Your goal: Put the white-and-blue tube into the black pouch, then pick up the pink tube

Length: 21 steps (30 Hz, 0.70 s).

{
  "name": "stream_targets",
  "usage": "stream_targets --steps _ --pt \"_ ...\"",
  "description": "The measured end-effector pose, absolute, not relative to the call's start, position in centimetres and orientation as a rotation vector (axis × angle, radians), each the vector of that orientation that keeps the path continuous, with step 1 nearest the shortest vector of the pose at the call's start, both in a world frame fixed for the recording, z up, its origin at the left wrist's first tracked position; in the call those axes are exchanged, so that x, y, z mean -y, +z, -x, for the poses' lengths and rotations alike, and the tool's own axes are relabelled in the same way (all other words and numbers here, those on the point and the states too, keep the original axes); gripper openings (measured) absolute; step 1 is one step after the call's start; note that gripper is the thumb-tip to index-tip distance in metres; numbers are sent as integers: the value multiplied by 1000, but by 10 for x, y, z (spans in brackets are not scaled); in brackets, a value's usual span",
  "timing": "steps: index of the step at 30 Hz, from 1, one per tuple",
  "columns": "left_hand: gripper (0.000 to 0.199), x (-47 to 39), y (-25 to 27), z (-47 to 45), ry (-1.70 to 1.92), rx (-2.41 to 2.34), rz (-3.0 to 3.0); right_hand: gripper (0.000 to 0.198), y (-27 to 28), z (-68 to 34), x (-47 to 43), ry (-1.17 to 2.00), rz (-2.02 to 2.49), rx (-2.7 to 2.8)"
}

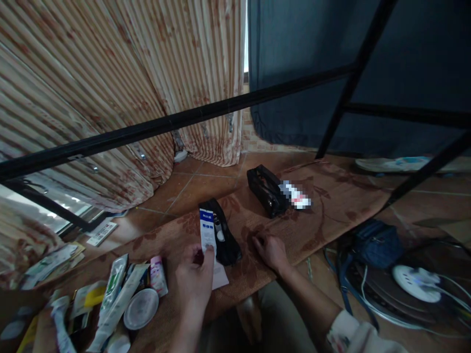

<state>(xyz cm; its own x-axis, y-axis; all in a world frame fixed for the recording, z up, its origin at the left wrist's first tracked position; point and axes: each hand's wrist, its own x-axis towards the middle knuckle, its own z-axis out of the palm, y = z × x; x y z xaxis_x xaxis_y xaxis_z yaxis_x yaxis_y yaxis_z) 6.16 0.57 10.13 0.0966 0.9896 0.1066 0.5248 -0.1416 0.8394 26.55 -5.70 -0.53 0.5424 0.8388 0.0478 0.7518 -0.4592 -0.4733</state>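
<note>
My left hand (195, 269) is closed around a flat white tube (208, 233) with a blue band at its far end, held upright just left of an unzipped black pouch (226, 240). A small white item (220, 233) shows inside that pouch's opening. Below the tube, a pale paper-like piece (220, 276) lies on the cloth. My right hand (270, 250) rests on the brown patterned cloth (294, 240), fingers curled in, with nothing visible in them. Farther off lies a second black pouch (267, 190), also unzipped, beside a blurred-out white and red item (295, 195).
At left are several tubes (114, 279), a pink-capped bottle (158, 275) and a round clear-lidded tub (141, 308). A black metal bar (198, 115) crosses in front of the curtains. On the right floor sit a blue bag (377, 244) and a white power strip (415, 283) with cables.
</note>
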Motion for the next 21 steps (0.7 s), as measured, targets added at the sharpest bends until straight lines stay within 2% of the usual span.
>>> stream_targets --steps 7,21 --pt "25 -14 111 -82 932 -1509 -1801 30 -1 -265 57 314 2320 1259" --pt "15 -16 137 -102 512 -1521 -2094 31 5 -265 59 319 2274 1245"
